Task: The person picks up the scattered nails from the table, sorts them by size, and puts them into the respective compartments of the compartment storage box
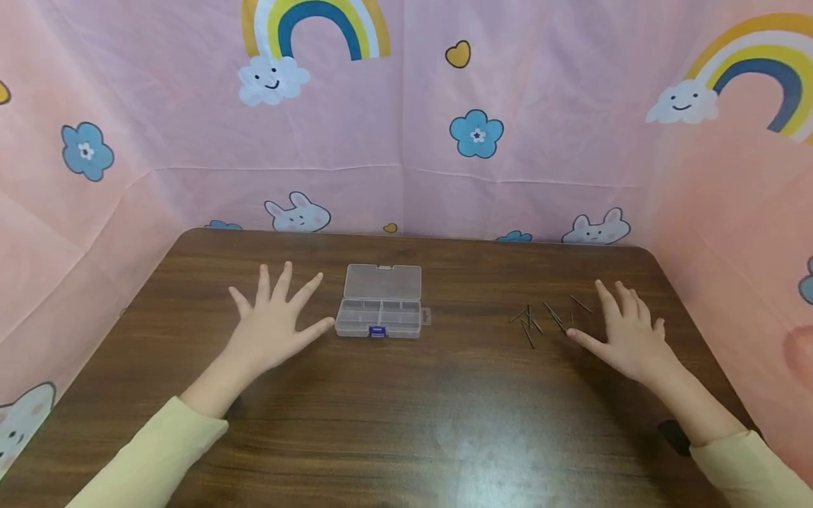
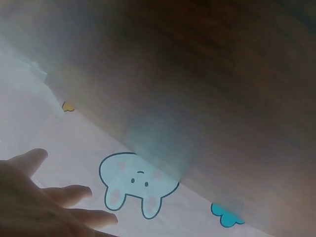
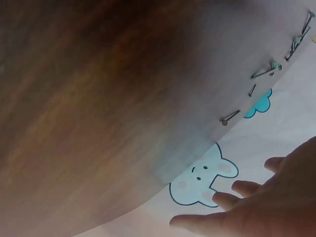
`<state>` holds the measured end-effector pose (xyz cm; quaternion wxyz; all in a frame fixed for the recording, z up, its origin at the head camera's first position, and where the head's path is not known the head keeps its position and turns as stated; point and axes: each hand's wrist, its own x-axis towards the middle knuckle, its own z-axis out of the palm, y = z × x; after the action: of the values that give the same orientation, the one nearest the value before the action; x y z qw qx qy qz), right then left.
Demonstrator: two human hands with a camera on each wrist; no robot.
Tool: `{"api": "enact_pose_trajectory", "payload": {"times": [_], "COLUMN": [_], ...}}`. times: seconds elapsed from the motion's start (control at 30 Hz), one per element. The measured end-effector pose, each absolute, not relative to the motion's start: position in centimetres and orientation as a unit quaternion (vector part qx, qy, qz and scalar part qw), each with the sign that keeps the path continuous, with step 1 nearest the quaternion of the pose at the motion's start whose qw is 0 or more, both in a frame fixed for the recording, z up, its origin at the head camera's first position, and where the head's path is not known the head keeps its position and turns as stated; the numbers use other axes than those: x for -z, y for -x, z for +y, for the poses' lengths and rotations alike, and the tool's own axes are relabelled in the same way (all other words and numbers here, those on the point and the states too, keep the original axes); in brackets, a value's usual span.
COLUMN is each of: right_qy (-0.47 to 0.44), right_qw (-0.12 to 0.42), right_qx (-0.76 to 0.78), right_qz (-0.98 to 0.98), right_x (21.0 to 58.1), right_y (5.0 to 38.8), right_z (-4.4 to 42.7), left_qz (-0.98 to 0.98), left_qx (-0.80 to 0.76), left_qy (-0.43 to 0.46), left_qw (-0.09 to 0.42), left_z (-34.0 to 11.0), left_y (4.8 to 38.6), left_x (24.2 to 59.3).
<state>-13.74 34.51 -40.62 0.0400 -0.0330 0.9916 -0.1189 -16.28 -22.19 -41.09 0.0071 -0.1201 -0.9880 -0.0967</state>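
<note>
A clear plastic compartment box [image 1: 379,317] sits on the table with its lid [image 1: 383,282] raised and a blue latch [image 1: 377,331] at the front. To its left is my left hand [image 1: 269,331], fingers straight and spread, with the thumb tip close by the box's left edge; I cannot tell if they touch. Several thin metal nails [image 1: 530,317] lie scattered right of the box, also visible in the right wrist view as nails with flat heads [image 3: 264,72]. Beside them my right hand [image 1: 631,339] is spread, its thumb tip at the nearest nail. Neither hand holds anything.
The brown wooden table [image 1: 406,423] has rounded far corners. Pink cloth [image 1: 559,85] with printed rainbows, flowers and rabbits hangs behind it and at both sides. A small dark object [image 1: 675,436] shows at the right wrist.
</note>
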Motion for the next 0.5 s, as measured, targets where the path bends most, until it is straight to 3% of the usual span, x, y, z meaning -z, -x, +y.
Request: {"api": "enact_pose_trajectory", "payload": {"times": [0.5], "right_qy": [0.029], "right_qw": [0.054], "right_qx": [0.264], "right_qz": [0.963], "right_x": [40.4], "right_y": [15.7], "right_z": [35.9], "left_qz": [-0.918], "left_qx": [0.379], "left_qy": [0.099], "left_qw": [-0.059], "left_z": [-21.1], "left_y": [17.1], "left_x": [40.0]}}
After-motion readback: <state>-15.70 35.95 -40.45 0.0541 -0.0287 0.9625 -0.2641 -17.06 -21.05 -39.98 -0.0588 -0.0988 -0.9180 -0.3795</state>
